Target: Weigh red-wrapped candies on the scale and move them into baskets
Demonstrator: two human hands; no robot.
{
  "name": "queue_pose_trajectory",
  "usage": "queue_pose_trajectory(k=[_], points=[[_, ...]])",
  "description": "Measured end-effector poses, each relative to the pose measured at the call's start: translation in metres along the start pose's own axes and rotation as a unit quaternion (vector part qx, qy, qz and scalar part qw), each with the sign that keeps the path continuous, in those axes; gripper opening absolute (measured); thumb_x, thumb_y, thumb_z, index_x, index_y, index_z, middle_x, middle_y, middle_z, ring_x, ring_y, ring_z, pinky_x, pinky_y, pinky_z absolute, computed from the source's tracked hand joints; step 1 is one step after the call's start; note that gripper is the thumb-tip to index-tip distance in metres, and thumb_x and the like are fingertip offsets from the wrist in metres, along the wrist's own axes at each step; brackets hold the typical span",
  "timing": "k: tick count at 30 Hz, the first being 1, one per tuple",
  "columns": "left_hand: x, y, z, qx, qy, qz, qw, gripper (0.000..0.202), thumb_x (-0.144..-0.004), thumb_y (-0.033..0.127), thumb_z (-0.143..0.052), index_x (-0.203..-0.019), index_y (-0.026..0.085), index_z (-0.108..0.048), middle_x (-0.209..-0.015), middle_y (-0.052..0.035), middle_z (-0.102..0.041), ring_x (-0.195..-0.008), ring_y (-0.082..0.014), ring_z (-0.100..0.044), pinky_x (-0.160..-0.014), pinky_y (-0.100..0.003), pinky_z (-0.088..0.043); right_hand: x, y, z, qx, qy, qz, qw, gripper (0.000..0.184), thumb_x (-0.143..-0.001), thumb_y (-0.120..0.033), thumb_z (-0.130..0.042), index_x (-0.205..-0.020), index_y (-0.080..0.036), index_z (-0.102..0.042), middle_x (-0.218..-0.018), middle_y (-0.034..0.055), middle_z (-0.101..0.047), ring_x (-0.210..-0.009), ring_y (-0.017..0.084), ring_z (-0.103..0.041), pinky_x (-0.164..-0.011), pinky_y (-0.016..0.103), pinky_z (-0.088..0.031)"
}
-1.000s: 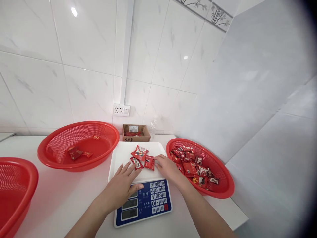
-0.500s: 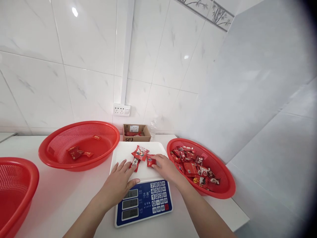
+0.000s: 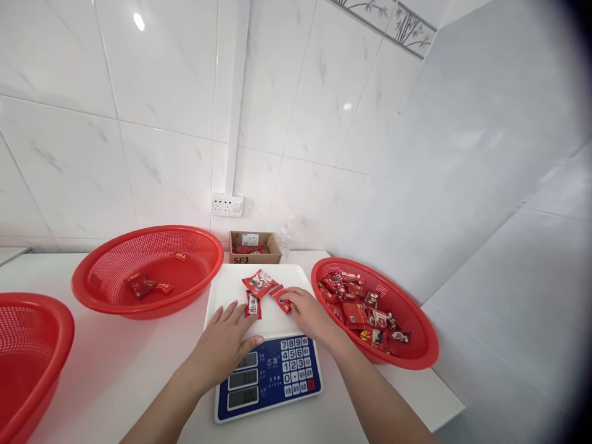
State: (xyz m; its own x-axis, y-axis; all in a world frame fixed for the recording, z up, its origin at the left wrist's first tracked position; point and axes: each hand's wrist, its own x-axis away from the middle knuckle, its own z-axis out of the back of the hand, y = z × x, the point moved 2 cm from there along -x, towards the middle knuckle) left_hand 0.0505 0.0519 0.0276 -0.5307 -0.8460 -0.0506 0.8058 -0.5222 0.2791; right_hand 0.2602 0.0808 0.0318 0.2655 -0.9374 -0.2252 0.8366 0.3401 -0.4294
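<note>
On the white pan (image 3: 231,277) of a digital scale lie three small red wrapped snack packets. My right hand (image 3: 308,314) has its thumb and fingers closed on the right-hand packet (image 3: 280,298), which lies tilted. The upper packet (image 3: 259,283) has a printed picture and touches or nearly touches that one. Below it, the third packet (image 3: 253,304) has a white label. My left hand (image 3: 222,345) lies open with fingers spread, its fingertips at this packet's edge. Its thumb reaches over the blue scale panel (image 3: 272,376), partly covering the upper display.
A red basket (image 3: 416,308) at right holds many red packets. Another red basket (image 3: 106,259) at back left has several packets. Part of a third basket (image 3: 60,320) shows at far left. A cardboard box (image 3: 255,259) stands behind the scale, near a wall socket (image 3: 227,205).
The right-hand packet has turned and tilted under my right fingers. The upper packet has shifted slightly left, and the labelled packet now stands straighter. My left hand has barely moved.
</note>
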Motion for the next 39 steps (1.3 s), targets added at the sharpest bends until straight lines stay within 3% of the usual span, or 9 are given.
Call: queue_pose_trajectory(k=[4,8,14,17,20,26,35,39], points=[[0.0,-0.001,0.0,-0.003,0.006,0.003,1.0,0.059,-0.088,0.058,-0.024,-0.13,0.024,-0.048,-0.142,-0.0107,-0.042,-0.134,-0.0314,-0.028,-0.108,-0.053,-0.025,0.002,-0.003,0.0,0.002,0.012,0.003,1.0,0.04,-0.079,-0.004,-0.039,-0.105,-0.023,-0.064,-0.119,0.0048,-0.059,-0.111,0.018,-0.051,-0.097,0.035,-0.04],[0.002,-0.002,0.003,-0.007,0.009,0.005,1.0,0.055,-0.089,0.055,-0.028,-0.128,0.024,-0.05,-0.14,-0.011,-0.044,-0.133,-0.0319,-0.03,-0.107,-0.053,-0.026,0.002,-0.012,-0.001,-0.009,0.023,0.022,0.999,0.032,-0.087,-0.019,-0.043,-0.113,-0.023,-0.062,-0.124,0.0062,-0.055,-0.117,0.019,-0.047,-0.102,0.037,-0.036],[0.003,-0.006,0.004,-0.017,0.005,0.018,1.0,0.056,-0.089,0.054,-0.029,-0.131,0.022,-0.047,-0.141,-0.012,-0.042,-0.134,-0.0321,-0.029,-0.106,-0.052,-0.026,-0.011,-0.035,-0.01,0.043,-0.012,0.053,0.998,0.043,-0.085,-0.029,-0.051,-0.128,-0.024,-0.051,-0.139,0.009,-0.042,-0.13,0.025,-0.033,-0.106,0.043,-0.029],[0.001,-0.007,0.001,-0.023,0.021,0.013,0.999,0.055,-0.089,0.055,-0.03,-0.134,0.026,-0.042,-0.145,-0.0107,-0.037,-0.135,-0.0318,-0.025,-0.106,-0.053,-0.026,-0.018,-0.04,-0.017,0.067,-0.03,0.04,0.996,0.044,-0.086,-0.032,-0.05,-0.13,-0.027,-0.049,-0.143,0.0085,-0.038,-0.134,0.029,-0.027,-0.106,0.047,-0.027],[0.0,-0.006,-0.003,-0.028,0.036,0.002,0.999,0.053,-0.088,0.056,-0.029,-0.135,0.032,-0.04,-0.146,-0.0089,-0.036,-0.135,-0.0317,-0.026,-0.105,-0.054,-0.026,-0.021,-0.037,-0.022,0.075,-0.059,0.021,0.995,0.041,-0.088,-0.033,-0.047,-0.129,-0.03,-0.049,-0.144,0.0061,-0.037,-0.135,0.029,-0.024,-0.105,0.052,-0.025],[0.0,-0.004,-0.003,-0.021,0.032,0.014,0.999,0.055,-0.088,0.057,-0.029,-0.131,0.027,-0.048,-0.145,-0.0105,-0.037,-0.135,-0.0316,-0.026,-0.107,-0.053,-0.025,-0.019,-0.02,-0.022,0.087,-0.06,-0.003,0.994,0.042,-0.089,-0.033,-0.044,-0.13,-0.026,-0.05,-0.145,0.0077,-0.037,-0.135,0.03,-0.027,-0.106,0.052,-0.025],[0.0,-0.006,-0.002,-0.015,0.031,0.017,0.999,0.052,-0.088,0.055,-0.032,-0.127,0.027,-0.052,-0.142,-0.0111,-0.041,-0.135,-0.0315,-0.027,-0.106,-0.053,-0.026,-0.017,-0.015,-0.023,0.061,-0.052,0.003,0.997,0.044,-0.088,-0.03,-0.043,-0.131,-0.023,-0.049,-0.145,0.0085,-0.035,-0.132,0.024,-0.033,-0.107,0.041,-0.028],[0.0,-0.006,0.0,-0.02,0.021,0.019,0.999,0.051,-0.089,0.055,-0.031,-0.127,0.028,-0.051,-0.143,-0.009,-0.04,-0.135,-0.0308,-0.027,-0.106,-0.052,-0.026,-0.012,-0.016,-0.01,0.03,-0.046,0.009,0.998,0.046,-0.089,-0.029,-0.042,-0.134,-0.025,-0.044,-0.147,0.0063,-0.032,-0.134,0.022,-0.029,-0.109,0.039,-0.026]])
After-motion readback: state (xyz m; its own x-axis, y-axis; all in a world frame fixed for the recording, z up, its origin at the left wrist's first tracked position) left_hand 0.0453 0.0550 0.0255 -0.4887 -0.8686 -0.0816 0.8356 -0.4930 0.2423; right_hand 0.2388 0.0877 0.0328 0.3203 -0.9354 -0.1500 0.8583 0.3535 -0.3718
